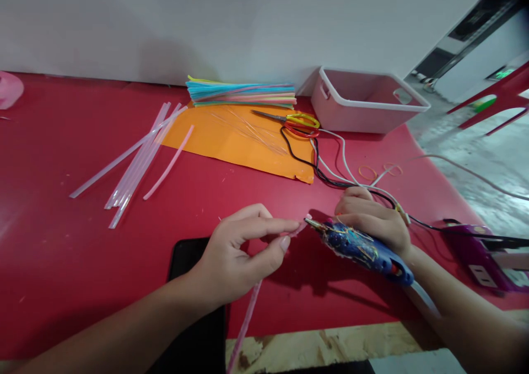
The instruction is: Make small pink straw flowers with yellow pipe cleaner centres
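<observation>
My left hand pinches the top end of a pink straw between thumb and forefinger; the straw runs down past the table's front edge. My right hand is wrapped round a blue glue gun, whose metal nozzle almost touches the straw's pinched tip. The gun's glue stick pokes out at the back, near my right wrist.
Clear glue sticks lie at the left. An orange sheet, a stack of coloured straws, yellow-red scissors and a white basket sit behind. Cables, rubber bands, a purple device, a black phone.
</observation>
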A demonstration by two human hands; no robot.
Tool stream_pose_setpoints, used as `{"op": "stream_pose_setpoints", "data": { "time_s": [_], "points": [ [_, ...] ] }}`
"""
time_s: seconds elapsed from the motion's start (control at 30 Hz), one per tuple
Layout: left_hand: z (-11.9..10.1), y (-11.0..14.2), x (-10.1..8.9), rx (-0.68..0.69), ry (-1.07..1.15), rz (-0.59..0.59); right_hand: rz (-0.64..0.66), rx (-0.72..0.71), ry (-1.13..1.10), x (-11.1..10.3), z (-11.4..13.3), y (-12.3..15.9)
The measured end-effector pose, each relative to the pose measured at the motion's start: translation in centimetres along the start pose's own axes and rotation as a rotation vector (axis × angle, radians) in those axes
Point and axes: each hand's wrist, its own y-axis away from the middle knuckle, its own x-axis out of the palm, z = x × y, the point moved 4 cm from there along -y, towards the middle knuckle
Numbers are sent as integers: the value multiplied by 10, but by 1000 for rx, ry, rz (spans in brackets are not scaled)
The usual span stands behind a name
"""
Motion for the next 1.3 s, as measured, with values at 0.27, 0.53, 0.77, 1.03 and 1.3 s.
{"op": "stream_pose_setpoints", "data": {
  "time_s": [0.27, 0.53, 0.77, 1.03, 1.3],
  "points": [
    [0, 1, 0, -21, -12, 8, 21, -37, -21, -2, -1, 0],
    [1, 2, -1, -42, -20, 17, 54, -35, -24, 0, -9, 5],
    [3, -1, -2, -138, -62, 16, -10, -12, -62, -3, -7, 5],
    [10, -1, -3, -203, -4, 16, 34, 48, -39, 7, -6, 6],
    [8, -1, -3, -201, -13, 24, 42, 86, -9, 7, -7, 8]
  ]
}}
